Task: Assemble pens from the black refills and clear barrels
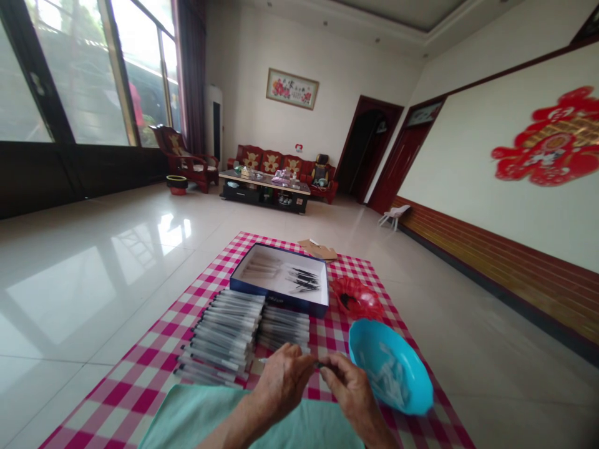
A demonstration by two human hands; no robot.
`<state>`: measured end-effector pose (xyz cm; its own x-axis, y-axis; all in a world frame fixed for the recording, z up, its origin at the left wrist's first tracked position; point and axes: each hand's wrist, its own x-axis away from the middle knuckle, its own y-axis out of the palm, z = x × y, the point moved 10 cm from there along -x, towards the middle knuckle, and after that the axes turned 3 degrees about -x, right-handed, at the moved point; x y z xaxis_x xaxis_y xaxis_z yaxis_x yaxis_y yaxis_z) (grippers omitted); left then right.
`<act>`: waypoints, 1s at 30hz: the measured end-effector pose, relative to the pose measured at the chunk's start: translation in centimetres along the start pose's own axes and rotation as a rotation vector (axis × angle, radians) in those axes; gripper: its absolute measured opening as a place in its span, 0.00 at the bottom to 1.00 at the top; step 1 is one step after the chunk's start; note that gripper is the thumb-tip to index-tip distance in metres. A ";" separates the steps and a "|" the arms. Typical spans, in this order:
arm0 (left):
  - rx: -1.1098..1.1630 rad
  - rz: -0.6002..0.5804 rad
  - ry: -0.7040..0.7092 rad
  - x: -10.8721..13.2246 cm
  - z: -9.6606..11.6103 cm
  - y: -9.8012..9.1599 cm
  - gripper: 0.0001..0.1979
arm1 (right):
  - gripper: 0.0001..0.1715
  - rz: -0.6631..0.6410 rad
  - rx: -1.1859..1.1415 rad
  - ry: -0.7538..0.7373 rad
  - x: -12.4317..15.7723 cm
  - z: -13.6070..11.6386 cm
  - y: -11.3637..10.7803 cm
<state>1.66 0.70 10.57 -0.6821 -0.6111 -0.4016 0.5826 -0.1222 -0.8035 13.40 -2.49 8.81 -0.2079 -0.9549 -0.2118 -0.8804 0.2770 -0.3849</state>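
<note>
While our left grip (283,378) clasps a pen (262,360) and our right grip (347,381) pinches what seems its dark end (319,365) above the surface (122,398), we judge many stacked pens (230,329) done, with loose parts (305,279) left in box (269,299) and bowl (417,371)

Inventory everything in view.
Pens: many, translucent, centre
Box: one, navy, behind pens
Slim parts: several, black, in box
Tablecloth: one, pink checked, beneath
Cardboard: some, brown, behind box
Dish: one, red, beside box
Bowl: one, turquoise, right
Pieces: several, whitish, in bowl
Cloth: one, mint, front
Sofa: one, reddish, back
Coffee table: one, dark, back
Armchair: one, reddish, left
Picture: one, pale, back
Wall ornament: one, red, right
Held part: one, dark, front
Left hand: one, front
Right hand: one, front
</note>
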 end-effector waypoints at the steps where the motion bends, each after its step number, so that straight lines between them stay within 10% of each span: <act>1: -0.007 0.004 0.010 0.0 0.1 0.0 0.12 | 0.12 -0.007 0.033 -0.018 0.0 -0.3 0.0; 10: -0.104 -0.028 0.060 0.3 0.7 1.3 0.12 | 0.27 0.103 0.077 0.065 0.9 1.0 0.8; 19: -0.103 -0.055 0.021 0.6 -0.7 2.0 0.12 | 0.09 0.010 0.074 -0.064 1.4 -0.5 1.1; 30: -0.118 -0.089 0.060 0.7 -0.3 2.4 0.11 | 0.21 0.105 0.067 0.077 1.2 2.3 1.7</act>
<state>2.51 0.24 8.21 -0.7560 -0.5540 -0.3487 0.4649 -0.0794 -0.8818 12.68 -2.91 5.82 -0.3314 -0.9251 -0.1854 -0.8222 0.3795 -0.4242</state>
